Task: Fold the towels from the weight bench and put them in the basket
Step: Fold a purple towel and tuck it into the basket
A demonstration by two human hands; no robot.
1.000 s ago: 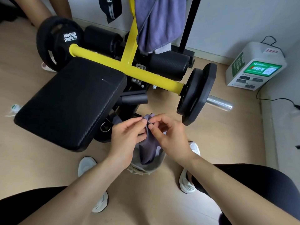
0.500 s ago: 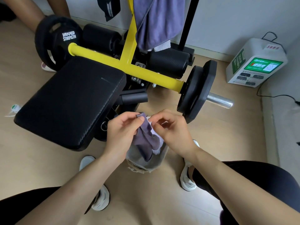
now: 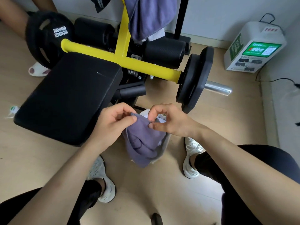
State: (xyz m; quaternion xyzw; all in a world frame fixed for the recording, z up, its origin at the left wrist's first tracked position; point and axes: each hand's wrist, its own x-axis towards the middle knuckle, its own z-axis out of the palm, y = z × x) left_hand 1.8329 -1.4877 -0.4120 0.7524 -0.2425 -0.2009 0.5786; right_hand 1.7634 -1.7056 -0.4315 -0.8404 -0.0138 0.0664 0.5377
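Note:
A small purple towel [image 3: 142, 142] hangs bunched over a grey basket [image 3: 164, 149] on the floor between my feet. My left hand [image 3: 113, 122] pinches the towel's top edge on the left. My right hand [image 3: 168, 120] pinches the same edge just to the right, fingers curled. White cloth shows inside the basket behind the towel. A larger purple towel [image 3: 151, 15] hangs over the yellow upright of the weight bench [image 3: 69, 98], with a white cloth [image 3: 156, 36] under it.
Black weight plates [image 3: 193, 80] on a steel bar stand just right of my hands. A white charging box [image 3: 254, 47] with cables sits by the wall. Another person's leg and sandal [image 3: 38, 71] are at far left. Wooden floor lies around the bench.
The towel has spread wider and dropped lower over the basket. My hands have moved slightly apart along its top edge.

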